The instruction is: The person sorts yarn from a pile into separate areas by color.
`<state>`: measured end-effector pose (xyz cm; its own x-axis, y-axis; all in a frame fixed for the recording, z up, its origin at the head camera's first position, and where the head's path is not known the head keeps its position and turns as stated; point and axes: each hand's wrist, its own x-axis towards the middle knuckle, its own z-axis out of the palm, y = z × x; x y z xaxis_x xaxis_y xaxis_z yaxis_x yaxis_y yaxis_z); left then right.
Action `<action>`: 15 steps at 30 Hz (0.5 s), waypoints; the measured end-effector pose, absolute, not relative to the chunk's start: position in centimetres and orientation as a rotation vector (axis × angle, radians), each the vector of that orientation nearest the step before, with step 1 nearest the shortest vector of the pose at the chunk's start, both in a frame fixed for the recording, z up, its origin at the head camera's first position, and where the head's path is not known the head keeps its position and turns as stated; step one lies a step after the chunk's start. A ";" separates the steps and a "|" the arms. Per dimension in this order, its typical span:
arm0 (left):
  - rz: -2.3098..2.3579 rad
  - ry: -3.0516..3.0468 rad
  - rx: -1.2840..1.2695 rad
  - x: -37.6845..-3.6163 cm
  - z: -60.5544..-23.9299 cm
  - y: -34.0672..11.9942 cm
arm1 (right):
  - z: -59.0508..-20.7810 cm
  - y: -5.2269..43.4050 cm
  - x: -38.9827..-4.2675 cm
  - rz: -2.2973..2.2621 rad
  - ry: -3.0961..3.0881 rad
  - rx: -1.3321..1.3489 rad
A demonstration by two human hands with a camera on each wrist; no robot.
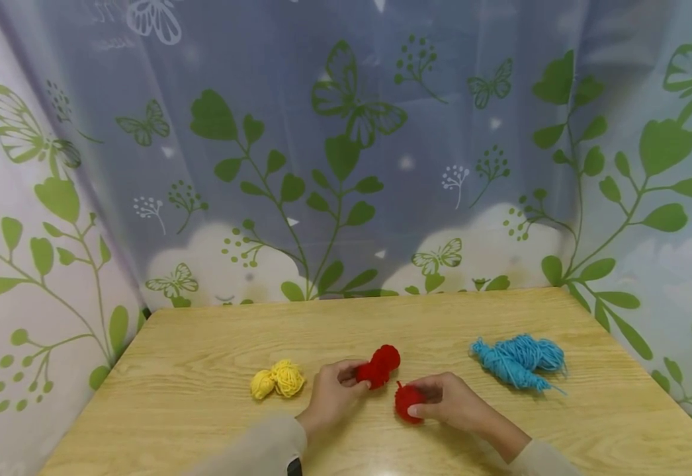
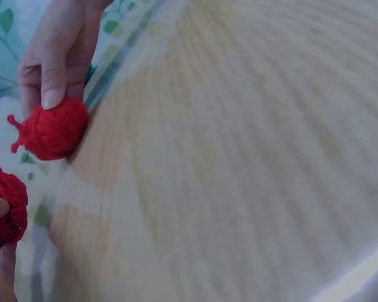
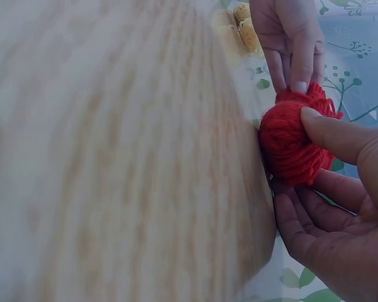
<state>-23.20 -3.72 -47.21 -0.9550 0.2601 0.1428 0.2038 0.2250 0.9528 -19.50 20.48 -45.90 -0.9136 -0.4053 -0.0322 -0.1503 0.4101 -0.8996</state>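
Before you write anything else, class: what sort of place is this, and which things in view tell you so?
Probably a small craft or recording corner: a wooden table screened by a butterfly-print curtain, with little yarn bundles laid out, yellow yarn and blue yarn.

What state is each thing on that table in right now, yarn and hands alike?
Left hand: grips the farther red ball.
Right hand: grips the nearer red ball.
Farther red ball: wound, on the table, held.
Nearer red ball: wound, a short tail sticking up, held.
Yellow balls: two wound, lying side by side, touching, untouched by hands.
Blue yarn: loose bundle, lying free.
Table: wooden, bearing all the yarn.
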 end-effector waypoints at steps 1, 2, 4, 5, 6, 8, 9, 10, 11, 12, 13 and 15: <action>1.868 2.404 0.452 -23.0 -47.3 -3.7 | -45.9 20.5 -19.5 -1.507 2.421 -0.489; 1.861 2.392 0.452 -22.8 -47.4 -3.7 | -45.9 20.5 -19.5 -1.509 2.419 -0.488; 1.841 2.366 0.468 -22.4 -47.7 -3.6 | -45.9 20.5 -19.5 -1.507 2.419 -0.489; 1.827 2.362 0.485 -22.2 -47.9 -3.6 | -45.9 20.4 -19.5 -1.504 2.421 -0.489; 1.814 2.363 0.509 -22.1 -48.1 -3.6 | -45.8 20.4 -19.5 -1.501 2.423 -0.491; 1.792 2.371 0.560 -21.7 -48.3 -3.5 | -45.8 20.4 -19.5 -1.492 2.432 -0.496; 1.780 2.377 0.582 -21.6 -48.4 -3.5 | -45.8 20.4 -19.5 -1.489 2.437 -0.499; 1.772 2.384 0.600 -21.5 -48.5 -3.4 | -45.8 20.4 -19.5 -1.489 2.440 -0.500; 1.764 2.398 0.619 -21.4 -48.5 -3.4 | -45.8 20.4 -19.4 -1.489 2.442 -0.497; 1.757 2.409 0.630 -21.3 -48.4 -3.4 | -45.8 20.3 -19.4 -1.492 2.443 -0.495; 1.752 2.415 0.636 -21.3 -48.4 -3.4 | -45.8 20.3 -19.4 -1.494 2.444 -0.490; 1.750 2.418 0.641 -21.2 -48.4 -3.3 | -45.8 20.3 -19.4 -1.499 2.445 -0.484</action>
<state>-21.22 -3.34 -48.36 -0.9082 0.3826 0.1699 0.2810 0.2563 0.9248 -19.39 20.34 -45.80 -0.9183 -0.3951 -0.0253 -0.1566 0.4211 -0.8934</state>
